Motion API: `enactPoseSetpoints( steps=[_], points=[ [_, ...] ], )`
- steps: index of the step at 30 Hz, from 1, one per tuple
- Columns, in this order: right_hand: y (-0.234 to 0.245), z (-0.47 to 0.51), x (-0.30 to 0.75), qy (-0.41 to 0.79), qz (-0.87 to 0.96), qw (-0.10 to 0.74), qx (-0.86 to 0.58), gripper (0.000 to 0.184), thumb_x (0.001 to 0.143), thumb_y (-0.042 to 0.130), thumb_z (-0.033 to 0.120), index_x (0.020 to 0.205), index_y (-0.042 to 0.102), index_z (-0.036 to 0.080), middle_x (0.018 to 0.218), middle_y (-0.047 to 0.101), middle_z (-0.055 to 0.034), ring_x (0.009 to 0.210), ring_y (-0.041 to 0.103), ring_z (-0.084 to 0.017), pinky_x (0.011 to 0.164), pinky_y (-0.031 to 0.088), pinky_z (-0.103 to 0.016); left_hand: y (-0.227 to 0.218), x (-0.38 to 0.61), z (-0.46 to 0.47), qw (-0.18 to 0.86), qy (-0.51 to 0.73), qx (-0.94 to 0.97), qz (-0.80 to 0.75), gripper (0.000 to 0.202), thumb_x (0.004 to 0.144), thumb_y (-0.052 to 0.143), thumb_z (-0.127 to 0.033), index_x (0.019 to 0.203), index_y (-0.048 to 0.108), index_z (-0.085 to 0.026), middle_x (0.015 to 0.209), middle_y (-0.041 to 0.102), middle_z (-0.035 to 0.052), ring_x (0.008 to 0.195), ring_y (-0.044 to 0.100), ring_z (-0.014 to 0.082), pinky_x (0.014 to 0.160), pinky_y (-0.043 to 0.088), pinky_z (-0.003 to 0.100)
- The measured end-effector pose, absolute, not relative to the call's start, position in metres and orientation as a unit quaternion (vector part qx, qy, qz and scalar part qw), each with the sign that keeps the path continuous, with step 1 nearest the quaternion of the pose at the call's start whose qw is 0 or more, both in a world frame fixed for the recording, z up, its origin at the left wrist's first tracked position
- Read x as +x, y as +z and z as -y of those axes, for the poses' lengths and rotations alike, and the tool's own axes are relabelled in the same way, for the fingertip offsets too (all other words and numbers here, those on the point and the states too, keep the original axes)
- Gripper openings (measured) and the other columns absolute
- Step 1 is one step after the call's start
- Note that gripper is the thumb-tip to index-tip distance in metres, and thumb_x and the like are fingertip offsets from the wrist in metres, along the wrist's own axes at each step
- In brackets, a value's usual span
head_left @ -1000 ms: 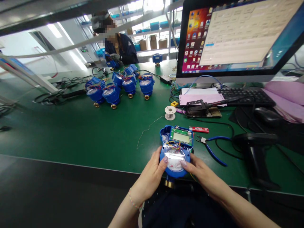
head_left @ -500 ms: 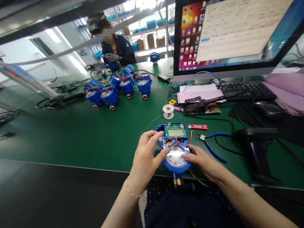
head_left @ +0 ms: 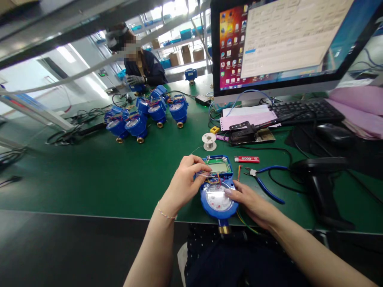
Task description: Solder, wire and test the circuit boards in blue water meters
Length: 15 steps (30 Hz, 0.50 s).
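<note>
At the bench's front edge lies a blue water meter (head_left: pixel 220 199) with a round clear dial, its brass end pointing toward me. Its upper housing is uncovered and shows a green circuit board with a grey display (head_left: pixel 219 168). Thin coloured wires (head_left: pixel 216 179) run between board and dial. My left hand (head_left: pixel 187 181) is at the housing's left side, thumb and fingers pinched on a pale wire (head_left: pixel 204 174). My right hand (head_left: pixel 251 201) grips the meter's right side, its thumb on the dial's edge and its other fingers partly hidden.
Beyond the meter stands a solder spool (head_left: pixel 209 142). To the right lie a red-and-white stick (head_left: pixel 247 159), blue-handled cutters (head_left: pixel 266 183) and a black scanner (head_left: pixel 323 191). Several blue meters (head_left: pixel 136 126) sit at the back left, near a gloved co-worker (head_left: pixel 143 67). A monitor (head_left: pixel 287 44) stands behind.
My left hand's fingers have closed from a spread pose into a pinch on a wire beside the board. My right hand stays on the meter. The view has shifted slightly.
</note>
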State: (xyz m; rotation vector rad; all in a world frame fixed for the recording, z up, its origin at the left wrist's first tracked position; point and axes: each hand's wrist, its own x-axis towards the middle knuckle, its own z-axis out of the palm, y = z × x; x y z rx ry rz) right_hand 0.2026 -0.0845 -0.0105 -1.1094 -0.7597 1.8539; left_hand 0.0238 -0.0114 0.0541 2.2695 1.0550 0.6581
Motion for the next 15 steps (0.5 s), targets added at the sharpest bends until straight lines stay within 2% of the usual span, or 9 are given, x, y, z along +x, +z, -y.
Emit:
enactPoseSetpoints(
  steps=[3,7,9,13,15],
  points=[
    [-0.0104,0.0832,0.2012,0.737,0.297,0.416,-0.443,0.065,0.064,0.072,0.044,0.114,0.047,0.012,0.121,0.057,-0.0161,0.115,0.051,-0.029,0.094,0.042,-0.04,0.056,0.02,0.0184,0.257,0.214,0.866,-0.372,0.018,0.078,0.064,-0.012,0.093,0.063,-0.022,0.1,0.055,0.0038,0.099,0.046,0.0208,0.087,0.04,0.037],
    [-0.0087,0.0827,0.1999,0.738,0.287,0.418,-0.445,0.068,0.062,0.073,0.044,0.115,0.046,0.013,0.12,0.058,-0.016,0.115,0.051,-0.03,0.093,0.043,-0.04,0.0558,0.019,0.0203,0.223,0.268,0.85,-0.395,0.005,0.081,0.061,-0.015,0.08,0.061,-0.02,0.09,0.056,0.0028,0.092,0.048,0.0198,0.081,0.04,0.036],
    [-0.0073,0.0828,0.1996,0.738,0.287,0.418,-0.446,0.068,0.062,0.073,0.044,0.116,0.046,0.013,0.12,0.058,-0.0163,0.116,0.051,-0.03,0.093,0.044,-0.041,0.0557,0.0195,0.019,0.221,0.301,0.834,-0.406,0.008,0.082,0.058,-0.014,0.076,0.06,-0.02,0.085,0.056,0.0019,0.087,0.049,0.0188,0.077,0.039,0.034],
    [-0.0063,0.0829,0.202,0.725,0.325,0.409,-0.448,0.066,0.064,0.071,0.047,0.115,0.047,0.014,0.124,0.055,-0.0167,0.117,0.051,-0.029,0.099,0.041,-0.044,0.0565,0.0176,0.0191,0.278,0.323,0.807,-0.409,0.008,0.082,0.06,-0.018,0.075,0.06,-0.02,0.082,0.057,0.0013,0.085,0.051,0.018,0.076,0.038,0.032],
    [-0.0082,0.0816,0.2067,0.686,0.353,0.413,-0.484,0.071,0.064,0.072,0.049,0.12,0.044,0.016,0.128,0.052,-0.0166,0.119,0.049,-0.029,0.103,0.038,-0.046,0.0565,0.0152,0.0216,0.328,0.333,0.785,-0.407,0.009,0.082,0.061,-0.023,0.073,0.06,-0.02,0.081,0.057,0.0014,0.084,0.051,0.0177,0.075,0.038,0.03]
  ],
)
